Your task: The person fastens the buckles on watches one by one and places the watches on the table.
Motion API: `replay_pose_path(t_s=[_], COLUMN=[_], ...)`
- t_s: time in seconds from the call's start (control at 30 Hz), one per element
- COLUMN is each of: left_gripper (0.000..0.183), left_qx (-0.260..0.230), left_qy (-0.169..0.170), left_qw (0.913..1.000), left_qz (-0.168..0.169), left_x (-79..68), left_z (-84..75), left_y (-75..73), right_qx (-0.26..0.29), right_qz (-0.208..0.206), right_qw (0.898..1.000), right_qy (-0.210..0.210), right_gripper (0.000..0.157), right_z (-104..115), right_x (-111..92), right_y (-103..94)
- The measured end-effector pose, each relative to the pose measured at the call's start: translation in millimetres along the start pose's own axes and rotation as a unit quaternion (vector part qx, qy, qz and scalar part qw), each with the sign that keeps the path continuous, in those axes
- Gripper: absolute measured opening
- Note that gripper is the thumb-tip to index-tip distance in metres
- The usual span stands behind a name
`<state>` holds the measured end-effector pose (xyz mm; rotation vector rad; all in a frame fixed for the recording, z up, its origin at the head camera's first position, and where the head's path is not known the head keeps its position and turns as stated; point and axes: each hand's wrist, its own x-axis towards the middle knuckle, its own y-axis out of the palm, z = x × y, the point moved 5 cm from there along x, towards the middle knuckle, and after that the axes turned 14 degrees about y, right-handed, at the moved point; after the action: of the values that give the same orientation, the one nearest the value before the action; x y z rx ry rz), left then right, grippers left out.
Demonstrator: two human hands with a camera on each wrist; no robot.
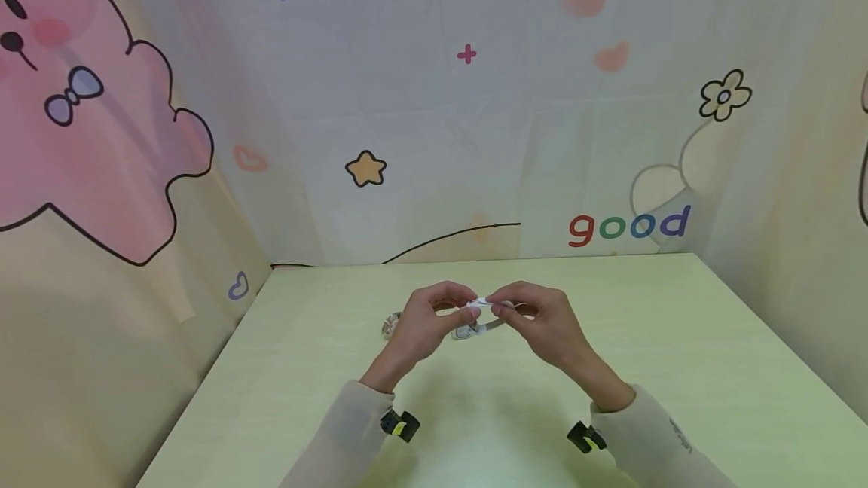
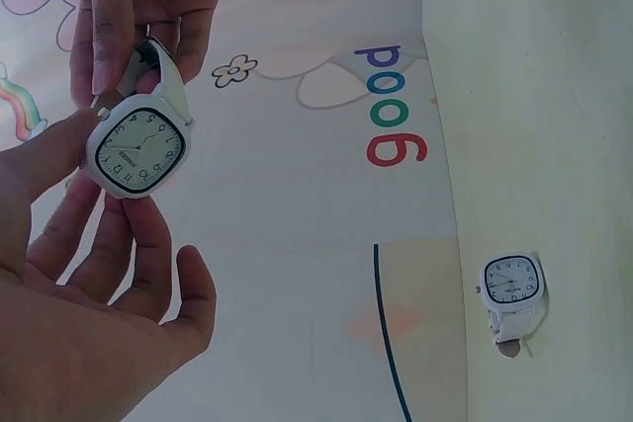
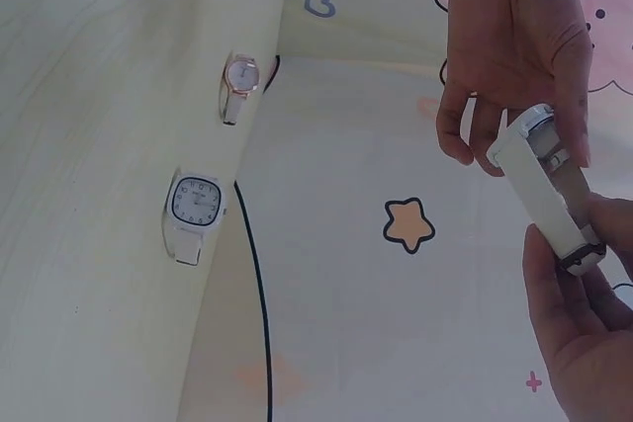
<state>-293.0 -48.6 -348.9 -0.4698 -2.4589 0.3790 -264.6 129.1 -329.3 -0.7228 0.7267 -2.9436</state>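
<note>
Both hands hold one white wristwatch (image 2: 138, 145) between them, raised over the table. Its face is squarish with a black ring and dark numerals. My left hand (image 1: 422, 321) pinches the watch case; in the left wrist view its thumb lies at the crown side and its fingers at the opposite edge. My right hand (image 1: 545, 322) pinches the strap near the buckle end, and the white strap (image 3: 542, 195) bends in a loop. A second white square-faced watch (image 3: 196, 203) lies on the table beyond the hands. Left of it lies a smaller watch (image 3: 242, 74) with a rose-gold rim.
The pale table (image 1: 651, 352) meets a printed curtain (image 1: 434, 134) at its back edge. More curtain stands along the left and right sides. In the head view my left hand partly covers the small watch.
</note>
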Motion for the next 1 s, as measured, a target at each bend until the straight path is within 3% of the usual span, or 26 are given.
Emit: replay_pose_path(t_s=[0.23, 0.63, 0.87, 1.0], left_gripper=[0.027, 0.022, 0.024, 0.025], left_qx=[0.002, 0.0, -0.018, -0.03], left_qy=[-0.001, -0.006, -0.009, -0.013], left_qw=[1.0, 0.9999, 0.9997, 0.9993], left_qz=[0.007, -0.01, 0.012, 0.02], left_x=[-1.4, -2.0, -1.4, -2.0], left_z=[1.0, 2.0, -4.4, -2.8], left_y=[0.5, 2.1, 9.8, 12.2], right_qx=[-0.006, -0.002, -0.016, -0.016], right_qz=[-0.02, 0.003, 0.008, 0.004], right_qw=[1.0, 1.0, 1.0, 1.0], right_qy=[-0.021, -0.02, -0.014, -0.015], right_gripper=[0.016, 0.015, 0.016, 0.016], right_z=[18.7, -1.9, 12.8, 10.9], right_x=[-5.8, -0.3, -5.5, -5.9], right_y=[-2.3, -0.6, -0.3, -0.5])
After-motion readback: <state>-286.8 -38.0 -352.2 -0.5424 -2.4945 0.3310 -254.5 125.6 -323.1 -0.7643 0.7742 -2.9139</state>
